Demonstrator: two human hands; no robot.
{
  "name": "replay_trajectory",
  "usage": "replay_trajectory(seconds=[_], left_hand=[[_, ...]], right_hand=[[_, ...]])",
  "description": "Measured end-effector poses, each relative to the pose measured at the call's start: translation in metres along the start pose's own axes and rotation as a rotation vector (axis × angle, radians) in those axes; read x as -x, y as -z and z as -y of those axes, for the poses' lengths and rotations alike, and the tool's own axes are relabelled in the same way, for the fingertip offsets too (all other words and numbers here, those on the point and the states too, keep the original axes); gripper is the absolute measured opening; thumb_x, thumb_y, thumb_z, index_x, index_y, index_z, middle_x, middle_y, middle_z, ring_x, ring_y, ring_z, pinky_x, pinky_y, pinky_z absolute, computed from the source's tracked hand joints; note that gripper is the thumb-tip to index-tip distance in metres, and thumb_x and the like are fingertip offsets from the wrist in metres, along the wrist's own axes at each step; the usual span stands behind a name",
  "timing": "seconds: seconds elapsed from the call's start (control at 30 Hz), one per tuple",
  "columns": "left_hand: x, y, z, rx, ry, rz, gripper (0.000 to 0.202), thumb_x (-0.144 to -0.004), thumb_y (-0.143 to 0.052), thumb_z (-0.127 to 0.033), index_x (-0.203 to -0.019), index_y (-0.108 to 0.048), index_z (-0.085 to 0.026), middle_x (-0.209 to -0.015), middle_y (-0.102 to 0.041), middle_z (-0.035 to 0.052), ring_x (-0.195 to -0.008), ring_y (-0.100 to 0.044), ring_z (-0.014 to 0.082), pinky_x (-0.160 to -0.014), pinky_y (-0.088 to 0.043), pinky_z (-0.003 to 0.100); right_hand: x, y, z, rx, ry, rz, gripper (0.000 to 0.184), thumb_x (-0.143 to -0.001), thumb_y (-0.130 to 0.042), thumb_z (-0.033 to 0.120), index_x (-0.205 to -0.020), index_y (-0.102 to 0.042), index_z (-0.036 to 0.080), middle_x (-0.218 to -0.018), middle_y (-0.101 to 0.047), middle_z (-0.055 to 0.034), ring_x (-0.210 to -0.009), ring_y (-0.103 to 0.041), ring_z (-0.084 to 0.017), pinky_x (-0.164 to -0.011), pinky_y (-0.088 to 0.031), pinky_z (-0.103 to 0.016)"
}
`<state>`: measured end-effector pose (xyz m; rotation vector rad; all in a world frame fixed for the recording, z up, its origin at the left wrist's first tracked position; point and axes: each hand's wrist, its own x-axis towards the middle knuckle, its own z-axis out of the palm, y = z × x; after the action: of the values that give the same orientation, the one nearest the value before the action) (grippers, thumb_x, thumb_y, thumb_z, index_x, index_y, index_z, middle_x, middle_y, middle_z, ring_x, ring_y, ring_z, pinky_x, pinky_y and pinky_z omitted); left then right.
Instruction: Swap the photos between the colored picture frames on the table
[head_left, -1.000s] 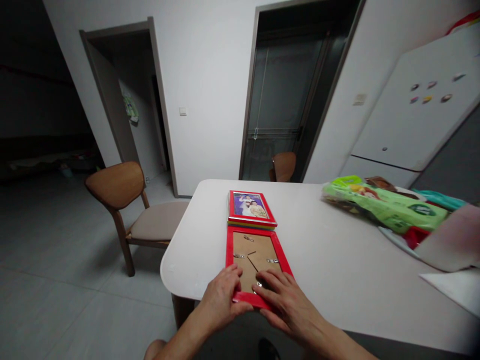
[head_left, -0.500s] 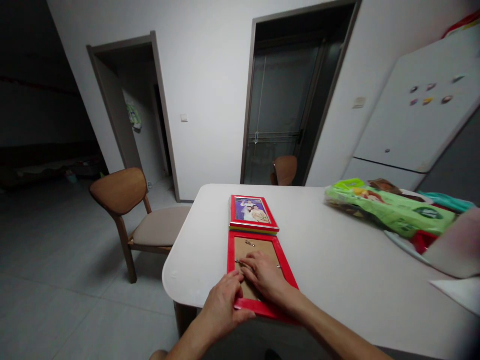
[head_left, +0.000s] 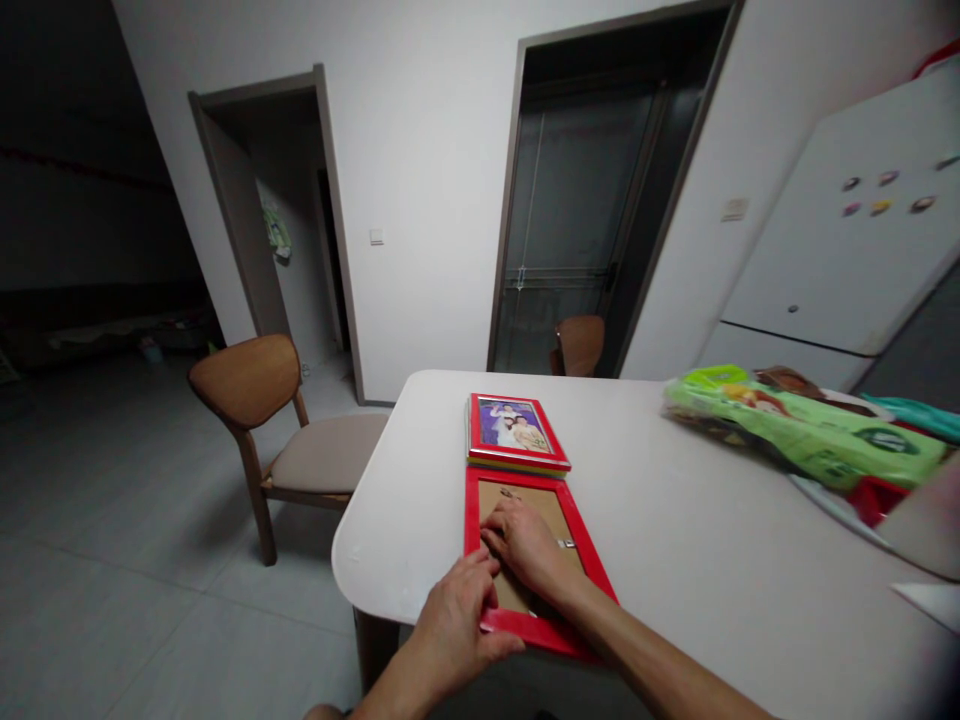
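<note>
A red picture frame [head_left: 589, 543] lies face down at the table's near edge, its brown backing board [head_left: 546, 508] showing. My left hand [head_left: 463, 612] grips its near left corner, thumb along the front edge and fingers over the side. My right hand [head_left: 529, 545] reaches across the board, fingers bent and pressed together at the left inner edge, where they cover a small metal clip. Another metal clip [head_left: 566, 544] shows on the right side, and a hanger [head_left: 510, 493] near the far end. Just beyond, touching or nearly so, a stack of frames is topped by a red-framed photo [head_left: 514, 427].
The frames rest on a white table [head_left: 675, 570]. Toward its right side lie a green plastic package [head_left: 810, 420] and a red item [head_left: 874, 498]. A wooden chair [head_left: 247, 380] stands left of the table, and another chair [head_left: 581, 345] is beyond the far edge.
The whole view has shifted slightly. My right fingers have closed in at the left inner edge, covering the clip that showed there before. My left hand keeps its grip on the corner.
</note>
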<state>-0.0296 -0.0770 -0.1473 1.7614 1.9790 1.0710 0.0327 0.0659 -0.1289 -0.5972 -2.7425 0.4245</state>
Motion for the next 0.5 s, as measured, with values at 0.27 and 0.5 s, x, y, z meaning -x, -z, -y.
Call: replay_trajectory(seconds=[0.27,0.5], left_hand=[[0.005,-0.004,-0.001,-0.012,0.028,-0.005,0.036,-0.05,-0.074,-0.028,-0.077,-0.055,-0.017,-0.114,-0.051,0.0081,-0.114,-0.037,0.022,-0.093,-0.033,0.033],[0.009,-0.004,0.0,-0.079,0.032,0.018,0.039,-0.051,-0.073,-0.029,-0.083,-0.055,-0.017,-0.116,-0.051,0.0085,-0.114,-0.037,0.0224,-0.094,-0.032,0.034]], right_hand=[[-0.025,0.001,-0.041,0.041,-0.279,-0.11,0.025,-0.076,-0.041,0.031,-0.074,-0.061,0.016,-0.072,-0.064,-0.0064,-0.065,-0.055,-0.015,-0.054,-0.034,-0.024],[-0.038,-0.004,-0.055,0.037,-0.392,-0.179,0.021,-0.071,-0.046,0.032,-0.072,-0.058,0.015,-0.071,-0.063,-0.0099,-0.064,-0.055,-0.018,-0.049,-0.029,-0.024]])
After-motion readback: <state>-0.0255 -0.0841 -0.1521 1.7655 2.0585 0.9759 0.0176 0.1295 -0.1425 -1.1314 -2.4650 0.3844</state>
